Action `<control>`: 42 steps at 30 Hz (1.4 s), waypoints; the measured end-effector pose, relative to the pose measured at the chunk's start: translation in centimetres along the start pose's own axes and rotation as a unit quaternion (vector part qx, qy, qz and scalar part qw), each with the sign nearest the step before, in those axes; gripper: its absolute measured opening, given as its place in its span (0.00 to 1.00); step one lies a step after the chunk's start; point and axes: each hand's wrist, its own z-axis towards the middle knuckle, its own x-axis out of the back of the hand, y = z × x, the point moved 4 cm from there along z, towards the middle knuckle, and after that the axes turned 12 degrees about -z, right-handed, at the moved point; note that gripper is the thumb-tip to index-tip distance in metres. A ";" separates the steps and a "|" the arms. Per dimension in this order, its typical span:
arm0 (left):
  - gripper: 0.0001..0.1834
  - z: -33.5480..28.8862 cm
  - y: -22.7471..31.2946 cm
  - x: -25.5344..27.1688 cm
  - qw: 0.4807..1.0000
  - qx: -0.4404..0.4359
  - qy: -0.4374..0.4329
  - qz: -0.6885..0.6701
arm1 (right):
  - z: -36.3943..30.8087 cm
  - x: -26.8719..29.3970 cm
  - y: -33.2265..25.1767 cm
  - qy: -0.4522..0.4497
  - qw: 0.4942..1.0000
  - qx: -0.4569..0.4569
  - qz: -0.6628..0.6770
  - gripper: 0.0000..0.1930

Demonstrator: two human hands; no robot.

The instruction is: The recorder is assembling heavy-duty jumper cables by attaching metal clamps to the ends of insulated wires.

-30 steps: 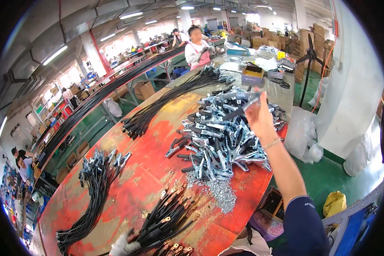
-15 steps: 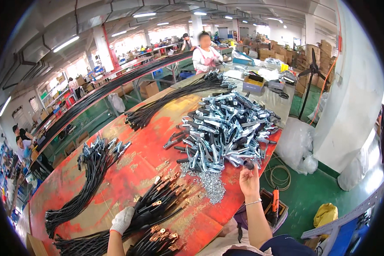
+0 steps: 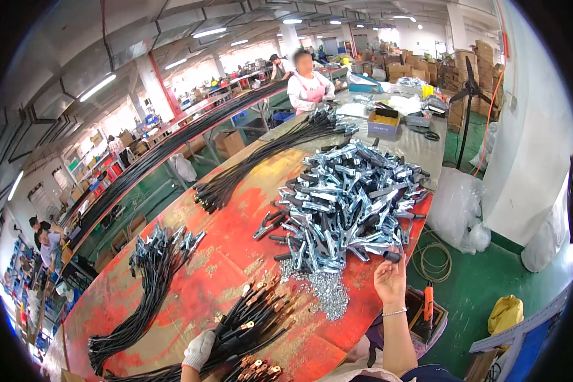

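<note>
My left hand (image 3: 199,350), in a white knit glove, is curled at the edge of a bundle of black cables (image 3: 232,340) with copper ring lugs, closed on a cable; its fingertips are partly hidden. My bare right hand (image 3: 390,283), a beaded bracelet at the wrist, pinches the black-sleeved handle of a metal clamp (image 3: 392,256) at the near right edge of a large heap of clamps (image 3: 350,197). Small metal nuts or similar hardware (image 3: 328,296) lie piled just left of that hand. More lugged cables (image 3: 254,369) lie nearest me.
On the red, worn table (image 3: 235,248) lie a cable bundle with clamps (image 3: 156,274) at left and another (image 3: 267,156) behind. A power screwdriver (image 3: 428,302) with an orange body stands in a bin by the right edge. Across the table stands a co-worker (image 3: 309,86).
The view has shifted, so the table and heap sit further right and lower. My right hand stays by the heap's near edge, the black handle still at its fingertips; my left stays at the cables.
</note>
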 end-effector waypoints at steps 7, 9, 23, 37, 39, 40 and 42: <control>0.28 0.3 2.2 0.2 0.998 0.053 -0.021 -0.020 | 0.7 -0.7 0.7 -0.014 0.999 -0.021 -0.019 0.15; 0.27 -0.2 3.1 0.7 0.996 0.091 -0.025 -0.006 | 0.7 -0.8 1.1 -0.015 0.999 -0.025 -0.020 0.15; 0.15 2.4 -3.1 1.1 0.974 -0.134 -0.009 0.183 | -2.4 1.7 0.8 -0.006 0.998 -0.047 -0.042 0.16; 0.26 -1.0 -2.1 -0.5 0.996 0.012 -0.058 -0.073 | -4.3 2.7 2.1 0.007 0.994 -0.058 -0.090 0.19; 0.25 -1.8 -1.7 -0.9 0.992 0.022 -0.070 -0.102 | -3.8 2.8 2.5 0.016 0.993 -0.054 -0.108 0.20; 0.25 -1.5 -0.8 -1.2 0.992 0.003 -0.081 -0.093 | -3.8 2.9 1.9 0.021 0.993 -0.049 -0.109 0.21; 0.24 -1.7 -0.7 -1.4 0.993 -0.024 -0.077 -0.085 | -3.8 3.5 1.8 0.020 0.990 -0.038 -0.132 0.23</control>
